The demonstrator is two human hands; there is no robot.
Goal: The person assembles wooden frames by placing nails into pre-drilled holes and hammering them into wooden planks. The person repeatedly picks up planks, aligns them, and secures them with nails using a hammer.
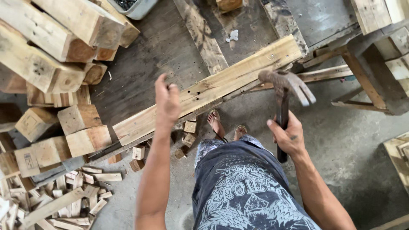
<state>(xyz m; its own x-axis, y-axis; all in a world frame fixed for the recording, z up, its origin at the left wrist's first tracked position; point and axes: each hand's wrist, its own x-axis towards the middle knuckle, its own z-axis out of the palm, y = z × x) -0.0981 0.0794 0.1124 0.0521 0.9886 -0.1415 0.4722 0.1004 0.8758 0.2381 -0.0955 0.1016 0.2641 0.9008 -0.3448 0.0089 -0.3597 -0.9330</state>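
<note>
Right hand wrapped tight around claw hammer, raised over the plank's near edge. Left hand loosely curled, empty, above the plank's middle. Best kept clear; strike squarely.

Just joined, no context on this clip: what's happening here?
A person stands over a long wooden plank lying diagonally across a dark work surface. The right hand grips a rusty claw hammer by its handle, head raised above the plank. The left hand hovers over the plank, fingers loosely curled, holding nothing that can be made out. Cut wooden blocks are stacked to the left, with small offcuts scattered on the concrete floor.
</note>
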